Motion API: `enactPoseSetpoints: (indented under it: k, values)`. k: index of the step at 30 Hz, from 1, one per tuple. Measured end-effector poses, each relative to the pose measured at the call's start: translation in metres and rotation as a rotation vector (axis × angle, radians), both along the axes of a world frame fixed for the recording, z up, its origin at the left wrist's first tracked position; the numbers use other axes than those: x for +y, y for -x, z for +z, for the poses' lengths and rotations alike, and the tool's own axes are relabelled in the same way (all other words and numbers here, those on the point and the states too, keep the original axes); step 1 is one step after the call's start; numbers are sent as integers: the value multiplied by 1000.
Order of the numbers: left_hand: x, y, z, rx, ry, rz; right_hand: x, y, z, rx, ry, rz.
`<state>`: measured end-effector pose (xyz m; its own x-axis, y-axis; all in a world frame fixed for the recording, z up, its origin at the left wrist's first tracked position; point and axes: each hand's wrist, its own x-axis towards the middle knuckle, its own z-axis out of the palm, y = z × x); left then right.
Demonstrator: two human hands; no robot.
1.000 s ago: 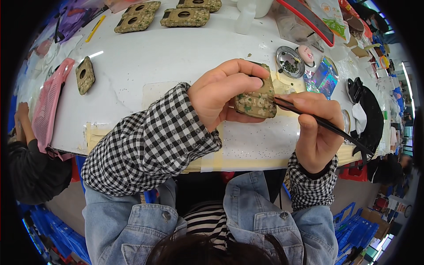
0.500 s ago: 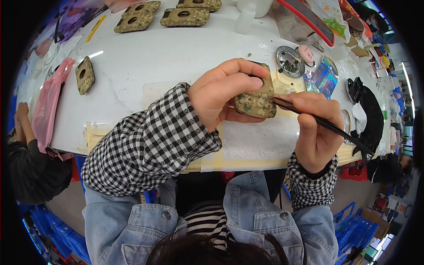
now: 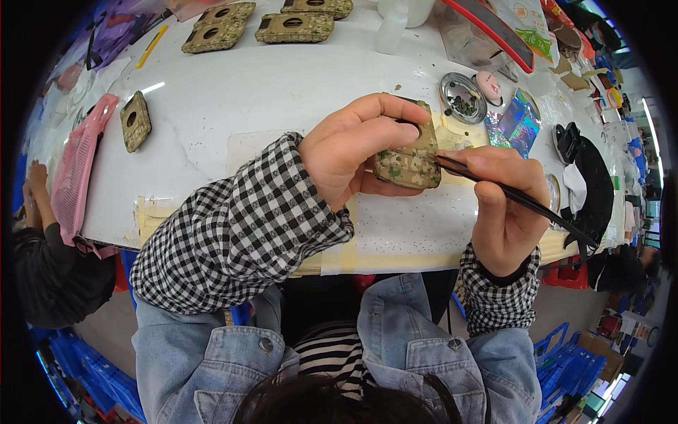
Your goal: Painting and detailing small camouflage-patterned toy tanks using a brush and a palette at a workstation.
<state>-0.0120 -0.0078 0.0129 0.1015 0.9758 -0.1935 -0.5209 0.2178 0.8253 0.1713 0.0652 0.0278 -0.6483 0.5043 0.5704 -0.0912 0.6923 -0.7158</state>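
Note:
My left hand is closed around a small camouflage-patterned case, thumb on its face and fingers about its edges. Black tweezers lie in the grip of my right hand, their tips at the case's right side edge. Whether the tips hold anything is too small to tell. Beyond my right hand stands a round clear dish with small dark pieces in it. Several more camouflage cases with round holes lie at the far side, and a single case lies at the left.
A pink mesh bag hangs over the table's left edge, near another person's hands. A yellow pen-like tool, a clear bottle and a red-framed device are farther back. Shiny packets and a black strap lie right.
Almost nothing differs. The case and my left hand have shifted very slightly left, and the tweezers' tips stay at its side edge.

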Motion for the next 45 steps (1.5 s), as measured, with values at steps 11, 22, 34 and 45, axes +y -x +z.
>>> enactPoseSetpoints:
  k: [11,22,34,45]
  values:
    - [0,3,4,-83,8,9,1,1,-4,189,166,-42]
    - [1,7,6,-143,-134,-46,-1,2,3,-55,-140,-65]
    - [-1,-1,0,-159,-118,82,-2,9,9,-3,-183,-141]
    - [1,-1,-6,-229,-73,86,0,11,3,6,-146,-133]
